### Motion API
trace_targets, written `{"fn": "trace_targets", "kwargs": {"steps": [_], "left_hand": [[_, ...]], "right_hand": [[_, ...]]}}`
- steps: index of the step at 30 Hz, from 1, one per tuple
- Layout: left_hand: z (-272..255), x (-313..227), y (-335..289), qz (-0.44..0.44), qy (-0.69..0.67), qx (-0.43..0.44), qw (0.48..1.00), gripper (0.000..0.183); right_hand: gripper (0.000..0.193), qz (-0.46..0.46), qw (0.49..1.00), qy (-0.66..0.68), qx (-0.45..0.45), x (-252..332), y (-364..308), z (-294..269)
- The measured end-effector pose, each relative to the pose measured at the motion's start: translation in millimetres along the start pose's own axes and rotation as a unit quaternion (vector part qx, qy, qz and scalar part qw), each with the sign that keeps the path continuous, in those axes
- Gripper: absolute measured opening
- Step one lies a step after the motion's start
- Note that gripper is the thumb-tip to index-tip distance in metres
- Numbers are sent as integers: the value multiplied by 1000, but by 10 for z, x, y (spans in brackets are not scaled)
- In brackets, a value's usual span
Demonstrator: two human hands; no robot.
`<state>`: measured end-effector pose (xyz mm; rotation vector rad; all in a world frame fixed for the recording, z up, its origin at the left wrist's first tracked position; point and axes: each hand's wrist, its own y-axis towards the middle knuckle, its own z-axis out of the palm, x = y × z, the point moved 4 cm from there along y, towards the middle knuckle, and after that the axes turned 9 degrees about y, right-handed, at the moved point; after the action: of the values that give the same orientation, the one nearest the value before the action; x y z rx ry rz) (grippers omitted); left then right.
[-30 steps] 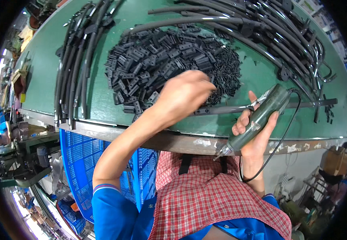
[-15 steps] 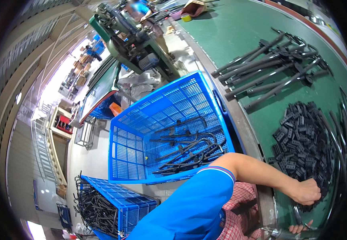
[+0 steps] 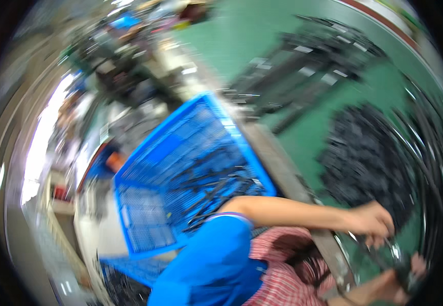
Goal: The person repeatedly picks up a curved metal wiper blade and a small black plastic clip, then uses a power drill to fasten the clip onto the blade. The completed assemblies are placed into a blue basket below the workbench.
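Head view — the left hand (image 3: 372,222) curls beside the heap of black parts (image 3: 364,158) (cannot tell whether it grips anything) — the blurred right hand (image 3: 399,291) grips a dark tool (image 3: 407,278), lower right.

Glossy dark metal tubes (image 3: 316,60), smooth green tabletop (image 3: 252,30), blue plastic crate (image 3: 168,145).

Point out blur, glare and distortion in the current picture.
Head view: motion blur smears the pile of black pieces and softens the left hand; head view: the bright strip at left looks washed out; head view: the far edge of the green table bows near the dark rim.
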<state>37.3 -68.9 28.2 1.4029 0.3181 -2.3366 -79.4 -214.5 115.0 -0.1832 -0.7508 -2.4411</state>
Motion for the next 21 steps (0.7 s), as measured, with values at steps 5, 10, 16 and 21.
{"fn": "trace_targets", "kwargs": {"steps": [5,10,16,21], "left_hand": [[-138,-107,-46,-110,47,-56,991,24],[-85,11,-42,-112,-29,-57,992,16],[-70,30,-65,-123,-59,-16,990,18],[-65,-11,-132,-102,60,-5,993,25]], "right_hand": [[94,-41,997,-56,-25,-181,77,81],[97,-74,992,-76,-63,-182,60,55],[93,-60,995,-44,-60,-145,40,38],[92,-28,995,28,-89,-112,80,-96]]}}
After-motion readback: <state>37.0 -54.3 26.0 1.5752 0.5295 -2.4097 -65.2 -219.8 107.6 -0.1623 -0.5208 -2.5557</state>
